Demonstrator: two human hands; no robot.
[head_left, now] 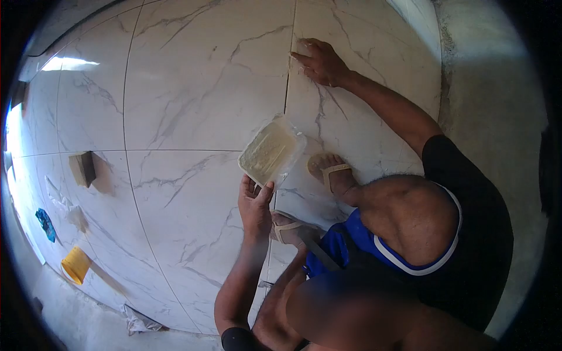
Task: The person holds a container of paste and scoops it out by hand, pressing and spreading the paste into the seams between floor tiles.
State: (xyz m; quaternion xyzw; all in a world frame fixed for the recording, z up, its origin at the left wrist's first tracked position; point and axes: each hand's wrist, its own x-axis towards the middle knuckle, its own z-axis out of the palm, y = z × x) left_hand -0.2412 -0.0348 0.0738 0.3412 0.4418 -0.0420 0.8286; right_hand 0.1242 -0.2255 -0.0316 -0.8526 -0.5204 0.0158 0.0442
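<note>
My left hand [256, 206] grips the near edge of a shallow, clear plastic tray [297, 155], with the thumb along its rim. Pale cream paste [268, 153] lies in the tray, streaked on top. The tray is held above the tiled floor, over a dark joint line. My right hand [321, 63] is stretched out farther up, low over or on a tile beside the same joint [287, 88]. Its fingers are apart and hold nothing, with pale smears on the fingertips. Whether the fingertips press into the joint, I cannot tell.
Glossy white marbled tiles [193, 76] cover the floor. On the left are a block [82, 169], clear plastic film [61, 199], a crumpled blue wrapper [45, 225] and a yellow container [76, 265]. Bare concrete [486, 99] borders the tiles at right. My sandalled feet [331, 169] stand close by.
</note>
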